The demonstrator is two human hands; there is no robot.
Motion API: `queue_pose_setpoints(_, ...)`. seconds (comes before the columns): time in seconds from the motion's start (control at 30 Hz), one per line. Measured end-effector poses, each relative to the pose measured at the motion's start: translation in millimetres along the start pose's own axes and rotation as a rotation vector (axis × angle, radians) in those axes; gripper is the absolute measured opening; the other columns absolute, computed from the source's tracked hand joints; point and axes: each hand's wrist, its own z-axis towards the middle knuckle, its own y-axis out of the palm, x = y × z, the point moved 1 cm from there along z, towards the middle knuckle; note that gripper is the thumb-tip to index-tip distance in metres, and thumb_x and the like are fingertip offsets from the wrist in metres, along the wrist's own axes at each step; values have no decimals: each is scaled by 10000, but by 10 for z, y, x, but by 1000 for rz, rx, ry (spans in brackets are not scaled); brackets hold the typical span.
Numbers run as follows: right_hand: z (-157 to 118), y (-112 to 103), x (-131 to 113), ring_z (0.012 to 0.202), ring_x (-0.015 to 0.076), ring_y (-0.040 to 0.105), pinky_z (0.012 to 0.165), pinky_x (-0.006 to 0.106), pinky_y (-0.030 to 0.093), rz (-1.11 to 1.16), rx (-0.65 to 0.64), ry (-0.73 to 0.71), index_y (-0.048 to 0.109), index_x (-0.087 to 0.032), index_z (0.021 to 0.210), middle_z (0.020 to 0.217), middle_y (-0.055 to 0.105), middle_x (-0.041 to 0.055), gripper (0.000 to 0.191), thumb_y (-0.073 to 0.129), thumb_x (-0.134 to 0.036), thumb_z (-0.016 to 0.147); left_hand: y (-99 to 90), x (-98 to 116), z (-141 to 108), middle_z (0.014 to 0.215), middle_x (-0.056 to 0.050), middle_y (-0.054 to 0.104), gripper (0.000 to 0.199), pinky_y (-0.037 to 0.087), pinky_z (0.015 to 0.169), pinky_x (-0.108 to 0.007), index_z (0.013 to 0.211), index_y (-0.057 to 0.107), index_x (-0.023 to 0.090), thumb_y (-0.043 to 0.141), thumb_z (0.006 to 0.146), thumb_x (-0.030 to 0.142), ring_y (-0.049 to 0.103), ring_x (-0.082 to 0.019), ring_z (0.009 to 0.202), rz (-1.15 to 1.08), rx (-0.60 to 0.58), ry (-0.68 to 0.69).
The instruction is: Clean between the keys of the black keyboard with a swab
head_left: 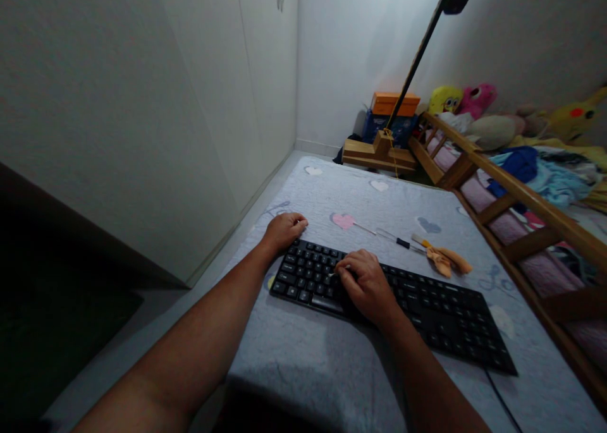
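A black keyboard point(327, 303) lies at a slant on the cloth-covered surface. My right hand point(367, 284) is over its middle-left keys, thumb and fingers pinched on a thin white cotton swab point(332, 274) whose tip points down at the keys. At the keyboard's far left corner rests my left hand point(284, 229), fingers curled together; whether they grip anything is hidden. Beyond the keyboard lie another cotton swab point(365, 229), a wire keycap puller point(403, 243) with a black handle, a small brush point(419, 239) with yellow on it, and a bunched orange cloth point(448, 260).
A pale blue cloth with hearts point(308, 351) covers the surface. The keyboard's cable point(502, 398) runs off toward the near right. A wooden bed rail point(531, 199) borders the right side, a white cabinet point(203, 104) the left. A wooden stand point(379, 148) with a pole is beyond.
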Motion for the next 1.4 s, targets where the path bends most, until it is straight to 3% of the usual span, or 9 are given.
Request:
queue_pose_setpoints(0.6, 18, 69, 76, 847, 202, 539, 833, 372, 370, -64, 87, -1, 664, -204, 834, 825, 673, 38, 167, 526, -169, 922, -1, 7, 0, 696, -47, 697, 356, 394, 619, -271, 879, 748, 159, 470, 856, 380, 610, -194, 704, 12, -5, 1)
queue_pose_setpoints(1.4, 62, 165, 14, 881, 216, 557, 859, 409, 382, -42, 71, -47, 699, -210, 911, 884, 707, 45, 154, 551, -171, 925, 6, -10, 3, 739, -56, 709, 364, 402, 626, -277, 888, 752, 153, 466, 853, 375, 610, -193, 708, -3, 6, 8)
